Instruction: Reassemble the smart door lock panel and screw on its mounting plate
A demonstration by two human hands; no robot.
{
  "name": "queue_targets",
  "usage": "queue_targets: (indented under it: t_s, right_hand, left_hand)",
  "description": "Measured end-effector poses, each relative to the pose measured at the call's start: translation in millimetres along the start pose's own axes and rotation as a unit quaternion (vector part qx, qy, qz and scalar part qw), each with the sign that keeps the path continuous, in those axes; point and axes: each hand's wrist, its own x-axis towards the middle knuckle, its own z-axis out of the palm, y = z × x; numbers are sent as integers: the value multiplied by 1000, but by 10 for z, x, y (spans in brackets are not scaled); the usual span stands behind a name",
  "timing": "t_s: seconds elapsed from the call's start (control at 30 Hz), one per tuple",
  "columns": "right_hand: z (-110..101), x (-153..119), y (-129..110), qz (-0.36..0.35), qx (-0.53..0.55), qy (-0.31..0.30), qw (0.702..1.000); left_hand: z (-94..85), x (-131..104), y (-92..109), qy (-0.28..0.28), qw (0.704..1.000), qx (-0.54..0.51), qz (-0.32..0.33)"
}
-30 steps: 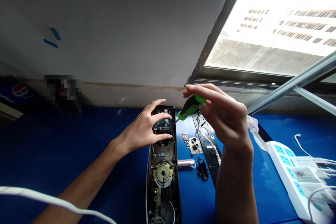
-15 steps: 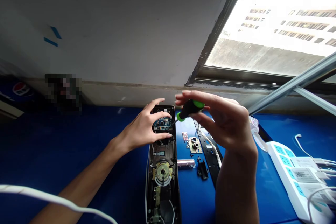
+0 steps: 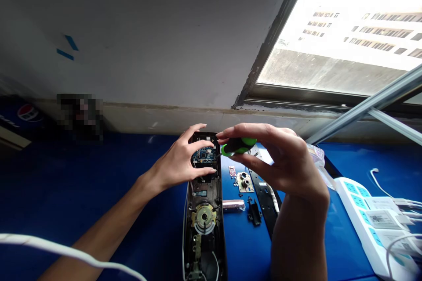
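Note:
A long dark device housing (image 3: 216, 193) lies open on the blue table, its inner parts exposed. Near its far end is a blue circuit board (image 3: 205, 154). My left hand (image 3: 180, 160) spans that end with fingers spread, fingertips at the housing's edges and over the board. My right hand (image 3: 280, 153) grips a green and black screwdriver (image 3: 240, 145) between thumb and fingers. The screwdriver slants down to the left, its tip near the right edge of the board; exact contact cannot be made out. Lower in the housing sits a round metal part (image 3: 205, 216).
Right of the housing lie a square module (image 3: 245, 182), a small red board (image 3: 232, 171), screws, a pink cylinder (image 3: 234, 205), a black bracket (image 3: 254, 213) and a long black plate (image 3: 263, 197). A white power strip (image 3: 358, 215) is farther right. A white cable (image 3: 72, 250) crosses the lower left.
My right hand has lowered a little, and the screwdriver it holds has tilted closer to level. My left hand has stayed in place.

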Motion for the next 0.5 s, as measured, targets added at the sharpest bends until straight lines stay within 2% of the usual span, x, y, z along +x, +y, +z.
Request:
queue_targets:
  t_s: [0.23, 0.37, 0.43, 0.5]
  right_hand:
    - [36, 19, -8, -38, -108, 12, 993]
    - [59, 22, 3, -31, -110, 20, 993]
    - [57, 15, 12, -30, -86, 47, 995]
    - [32, 0, 5, -32, -63, 103, 992]
  left_hand:
    - [12, -16, 2, 10, 1000, 4, 1]
    - [5, -15, 16, -9, 1000, 9, -9]
    - [-9, -12, 28, -21, 1000, 14, -15]
    - [-26, -11, 39, -31, 999, 16, -18]
